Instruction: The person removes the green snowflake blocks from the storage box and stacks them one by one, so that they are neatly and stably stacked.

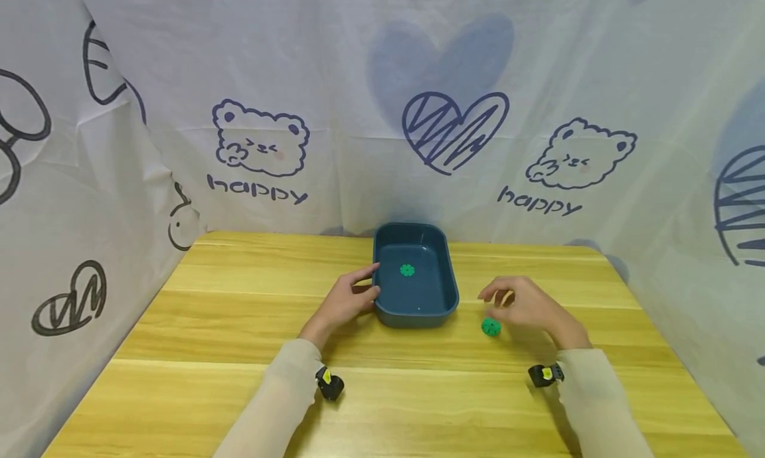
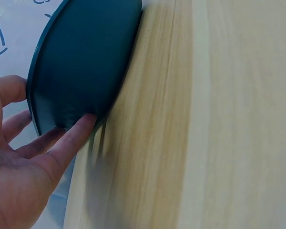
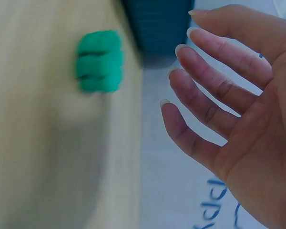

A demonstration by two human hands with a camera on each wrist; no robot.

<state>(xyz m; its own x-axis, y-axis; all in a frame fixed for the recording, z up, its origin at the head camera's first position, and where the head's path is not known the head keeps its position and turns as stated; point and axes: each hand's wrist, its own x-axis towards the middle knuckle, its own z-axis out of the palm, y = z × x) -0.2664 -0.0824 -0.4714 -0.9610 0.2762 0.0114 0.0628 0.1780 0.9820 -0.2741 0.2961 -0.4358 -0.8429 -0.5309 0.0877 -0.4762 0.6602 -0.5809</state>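
A dark blue plastic bin [image 1: 416, 320] stands near the back of the table. On its floor lies a flat green notched disc [image 1: 407, 270]. My left hand [image 1: 349, 297] rests with its fingertips against the bin's left wall and rim; in the left wrist view, the fingers [image 2: 71, 138] press lightly on the outer side. To the right of the bin sits a green notched piece [image 1: 491, 326], which looks like stacked discs in the right wrist view, though blurred there. Just above it hovers my right hand [image 1: 522, 304], fingers loosely bent and apart, holding nothing.
The wooden table [image 1: 418, 398] spreads around the bin. Behind it hangs a white cloth [image 1: 358, 199] printed with bears and hearts, close to the bin's far end. A black wrist camera [image 1: 330, 383] is strapped to the left wrist, another camera [image 1: 542, 376] to the right.
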